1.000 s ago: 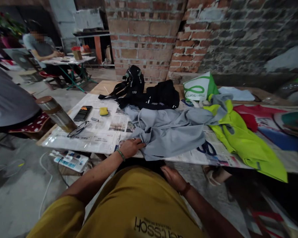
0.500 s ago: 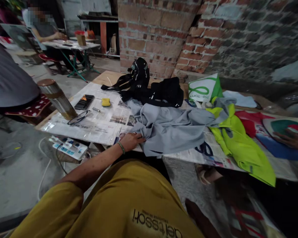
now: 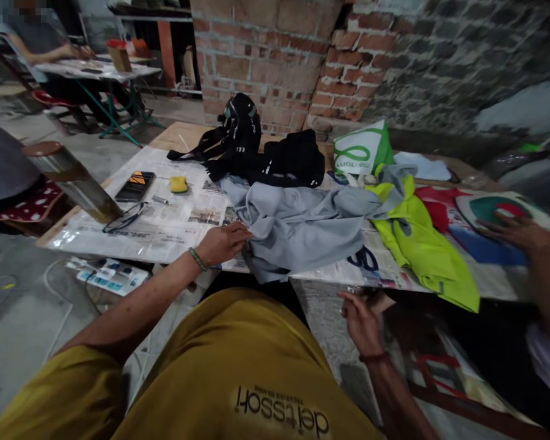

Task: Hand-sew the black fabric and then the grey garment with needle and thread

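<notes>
A grey cloth garment (image 3: 302, 226) lies rumpled along the front of the newspaper-covered table (image 3: 165, 238). My left hand (image 3: 224, 242) pinches its left edge, thumb and fingers closed on the fabric. Below the table's front edge hovers my right hand (image 3: 363, 324), touching no cloth; its fingers are loosely bent and apart, with nothing plain to see in them. A bright yellow-green garment (image 3: 421, 244) with grey parts lies against the grey cloth's right end and hangs over the edge. Dark blue loops, perhaps scissor handles (image 3: 363, 259), stick out from under the grey cloth.
Left on the table are a steel flask (image 3: 73, 183), phone (image 3: 135, 186), yellow sponge (image 3: 178, 184) and glasses (image 3: 126, 218). Behind lie black bags (image 3: 297, 157) and a green-white bag (image 3: 362, 150). A power strip (image 3: 112, 276) hangs below. Another person's hand (image 3: 508, 229) rests at right.
My right hand has come up into view from the lower edge. My left hand has lifted slightly and now pinches the grey cloth's edge. The view has shifted right and down.
</notes>
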The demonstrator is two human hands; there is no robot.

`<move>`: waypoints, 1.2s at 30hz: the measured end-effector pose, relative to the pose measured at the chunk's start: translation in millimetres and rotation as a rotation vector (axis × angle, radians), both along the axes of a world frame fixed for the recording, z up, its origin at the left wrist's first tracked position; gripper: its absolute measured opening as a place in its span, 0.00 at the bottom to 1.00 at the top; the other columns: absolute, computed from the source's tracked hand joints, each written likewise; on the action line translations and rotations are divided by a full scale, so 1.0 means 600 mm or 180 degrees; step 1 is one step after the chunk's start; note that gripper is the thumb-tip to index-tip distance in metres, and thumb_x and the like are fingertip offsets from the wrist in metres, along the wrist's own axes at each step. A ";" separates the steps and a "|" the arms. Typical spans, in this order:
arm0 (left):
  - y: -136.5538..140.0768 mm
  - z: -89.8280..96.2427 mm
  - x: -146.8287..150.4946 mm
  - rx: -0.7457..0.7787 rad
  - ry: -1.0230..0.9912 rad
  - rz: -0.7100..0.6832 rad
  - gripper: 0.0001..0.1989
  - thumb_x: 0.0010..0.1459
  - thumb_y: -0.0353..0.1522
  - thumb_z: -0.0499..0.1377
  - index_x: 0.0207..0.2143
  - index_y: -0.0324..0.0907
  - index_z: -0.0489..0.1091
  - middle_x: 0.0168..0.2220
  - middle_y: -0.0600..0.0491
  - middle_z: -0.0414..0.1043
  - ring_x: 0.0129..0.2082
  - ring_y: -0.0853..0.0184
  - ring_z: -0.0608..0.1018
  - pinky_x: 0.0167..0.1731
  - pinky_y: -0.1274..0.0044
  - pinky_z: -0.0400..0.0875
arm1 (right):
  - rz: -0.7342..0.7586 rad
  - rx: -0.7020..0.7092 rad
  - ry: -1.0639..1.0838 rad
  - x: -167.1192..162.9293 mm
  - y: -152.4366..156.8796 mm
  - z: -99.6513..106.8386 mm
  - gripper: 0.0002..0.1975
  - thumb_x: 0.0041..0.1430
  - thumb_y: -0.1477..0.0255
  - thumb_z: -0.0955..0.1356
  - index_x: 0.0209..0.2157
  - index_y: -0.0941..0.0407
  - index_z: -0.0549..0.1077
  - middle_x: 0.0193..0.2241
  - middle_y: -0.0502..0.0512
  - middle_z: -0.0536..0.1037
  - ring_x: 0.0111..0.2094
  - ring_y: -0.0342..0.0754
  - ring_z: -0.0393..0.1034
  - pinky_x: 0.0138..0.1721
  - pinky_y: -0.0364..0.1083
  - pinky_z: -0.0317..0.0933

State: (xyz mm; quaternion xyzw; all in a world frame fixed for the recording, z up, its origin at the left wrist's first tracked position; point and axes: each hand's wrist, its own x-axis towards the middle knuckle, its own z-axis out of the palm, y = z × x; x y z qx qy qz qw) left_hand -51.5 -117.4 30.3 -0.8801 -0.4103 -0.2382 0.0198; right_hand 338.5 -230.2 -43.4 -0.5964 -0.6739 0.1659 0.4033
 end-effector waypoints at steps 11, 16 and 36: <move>0.002 0.081 -0.004 0.0163 0.0129 0.0255 0.14 0.64 0.34 0.49 0.43 0.44 0.74 0.42 0.51 0.75 0.39 0.70 0.77 0.37 0.79 0.71 | 0.0740 0.0927 -0.1614 -0.172 0.175 0.058 0.06 0.52 0.75 0.65 0.34 0.56 0.72 0.29 0.56 0.70 0.31 0.49 0.65 0.33 0.46 0.62; 0.023 0.092 -0.019 -0.0087 0.0627 0.0353 0.23 0.57 0.50 0.53 0.45 0.44 0.72 0.38 0.50 0.75 0.36 0.64 0.77 0.33 0.76 0.69 | 0.0053 0.1115 -0.1008 -0.140 0.278 0.094 0.04 0.49 0.77 0.64 0.26 0.56 0.70 0.28 0.55 0.71 0.33 0.49 0.65 0.36 0.46 0.61; 0.072 0.007 0.087 -0.0710 0.1385 0.0545 0.14 0.56 0.25 0.53 0.44 0.43 0.69 0.44 0.47 0.69 0.34 0.64 0.78 0.31 0.75 0.71 | -0.0228 0.1137 -0.0218 -0.099 0.288 0.053 0.05 0.46 0.75 0.63 0.25 0.56 0.71 0.22 0.50 0.68 0.26 0.44 0.60 0.30 0.42 0.57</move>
